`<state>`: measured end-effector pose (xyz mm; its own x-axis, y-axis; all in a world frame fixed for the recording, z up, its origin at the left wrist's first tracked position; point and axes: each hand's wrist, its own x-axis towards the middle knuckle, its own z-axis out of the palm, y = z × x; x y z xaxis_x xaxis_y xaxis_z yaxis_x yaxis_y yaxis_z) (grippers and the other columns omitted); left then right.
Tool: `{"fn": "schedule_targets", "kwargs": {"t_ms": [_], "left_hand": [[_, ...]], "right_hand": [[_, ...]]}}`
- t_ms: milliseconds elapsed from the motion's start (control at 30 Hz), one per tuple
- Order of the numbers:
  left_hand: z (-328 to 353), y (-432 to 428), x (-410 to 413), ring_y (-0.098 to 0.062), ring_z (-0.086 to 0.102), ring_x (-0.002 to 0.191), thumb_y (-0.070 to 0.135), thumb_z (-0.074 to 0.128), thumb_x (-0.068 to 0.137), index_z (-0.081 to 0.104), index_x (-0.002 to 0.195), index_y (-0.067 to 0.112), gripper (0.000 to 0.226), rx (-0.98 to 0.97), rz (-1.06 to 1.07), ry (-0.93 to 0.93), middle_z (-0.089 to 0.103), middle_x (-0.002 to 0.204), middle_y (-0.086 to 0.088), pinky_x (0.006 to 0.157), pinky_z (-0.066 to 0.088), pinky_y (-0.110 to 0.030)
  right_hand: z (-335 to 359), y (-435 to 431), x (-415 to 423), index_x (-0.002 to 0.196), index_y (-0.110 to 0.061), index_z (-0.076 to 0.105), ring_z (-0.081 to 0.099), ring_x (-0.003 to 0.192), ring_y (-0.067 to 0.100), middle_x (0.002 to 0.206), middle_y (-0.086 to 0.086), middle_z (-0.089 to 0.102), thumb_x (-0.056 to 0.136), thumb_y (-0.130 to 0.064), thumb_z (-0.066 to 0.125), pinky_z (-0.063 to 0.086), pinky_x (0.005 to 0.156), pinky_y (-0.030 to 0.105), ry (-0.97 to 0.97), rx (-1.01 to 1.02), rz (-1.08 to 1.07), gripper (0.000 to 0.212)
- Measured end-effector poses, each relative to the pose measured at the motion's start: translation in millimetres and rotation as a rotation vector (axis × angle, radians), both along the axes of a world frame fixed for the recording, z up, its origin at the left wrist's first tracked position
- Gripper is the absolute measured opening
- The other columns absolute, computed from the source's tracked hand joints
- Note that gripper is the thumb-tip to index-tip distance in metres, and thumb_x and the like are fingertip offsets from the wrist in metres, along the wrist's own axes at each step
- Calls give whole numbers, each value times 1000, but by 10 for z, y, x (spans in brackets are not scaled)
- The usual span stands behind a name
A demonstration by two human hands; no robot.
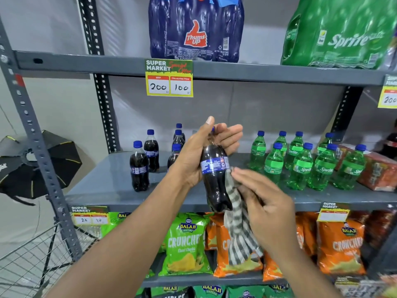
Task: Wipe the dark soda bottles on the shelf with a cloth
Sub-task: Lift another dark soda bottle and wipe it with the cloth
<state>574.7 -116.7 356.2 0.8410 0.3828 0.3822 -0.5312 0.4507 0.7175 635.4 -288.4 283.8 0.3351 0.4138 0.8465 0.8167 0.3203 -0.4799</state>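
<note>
My left hand [199, 151] grips a dark soda bottle [214, 181] by its neck and shoulder, held upright in front of the grey middle shelf [103, 190]. My right hand [264, 203] presses a grey-and-white striped cloth [238, 224] against the bottle's lower right side; the cloth hangs down below the hand. Several more dark soda bottles with blue caps [139, 166] stand on the left part of the shelf, some hidden behind my left hand.
Several green Sprite bottles [300, 166] stand on the shelf's right, beside red cartons [378, 173]. Shrink-wrapped packs sit on the upper shelf [195, 29]. Snack bags [187, 244] fill the lower shelf. A wire basket [32, 261] and a dark umbrella [32, 166] are at left.
</note>
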Motion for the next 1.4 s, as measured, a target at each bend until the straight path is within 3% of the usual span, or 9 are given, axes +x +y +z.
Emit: {"fn": "schedule_targets", "kwargs": {"t_ms": [167,433,633,800,967,1067,1133,1233,1400], "left_hand": [[-56,-15,-34,-30,70,117,41,56,98,77,87,11,39,-20,21,17,73,122,-23,91,59,-38],[-76,-260,43,-31,65,124,43,73,89,76,87,12,31,52,-65,36,70,127,-22,97,55,-39],[-67,-208,-23,-29,67,121,43,74,87,77,87,11,32,10,-66,-12,71,126,-23,97,55,-39],[-138,-197,18,-31,69,118,40,60,97,77,82,13,35,5,-19,68,74,121,-22,97,57,-39],[-159,-256,167,-30,69,119,40,63,98,75,87,10,34,70,-2,153,73,121,-25,87,59,-33],[-145,-190,193,-32,69,118,42,63,97,73,88,8,36,12,32,151,72,121,-26,89,60,-36],[-117,-164,181,-33,70,117,41,62,96,78,82,11,38,-1,51,138,73,119,-25,91,59,-38],[-91,-139,120,-32,70,116,41,63,95,80,80,12,36,28,83,138,74,119,-24,92,59,-38],[-78,-169,122,-28,74,109,38,56,100,78,78,12,41,39,80,153,77,111,-21,92,60,-36]], "right_hand": [[-266,-165,-129,115,-13,74,65,116,12,120,-12,72,87,8,58,52,96,26,-6,-12,41,38],[319,24,1,117,-14,72,62,116,1,118,-10,70,93,5,63,45,100,16,44,66,-54,32],[-70,-172,-160,119,-21,71,61,117,-1,122,-19,67,89,12,65,45,99,12,44,14,-59,45],[-50,-223,-220,115,-7,74,64,107,24,118,0,72,88,12,59,53,92,36,-276,-31,-186,36],[505,-35,-372,115,-1,69,56,104,35,118,13,65,87,1,54,48,90,46,-580,-381,-400,32],[570,-18,-478,121,-8,62,49,101,29,114,8,58,95,-5,37,43,86,40,-719,-554,-468,36],[499,-122,-566,98,-8,69,49,85,26,93,6,59,88,1,35,43,70,37,-848,-597,-441,36],[336,-266,-659,79,-13,69,52,77,27,81,4,56,82,-1,31,43,64,38,-990,-640,-396,40],[497,-144,-522,94,-10,71,56,87,29,93,5,64,87,1,36,50,70,42,-921,-606,-438,37]]}}
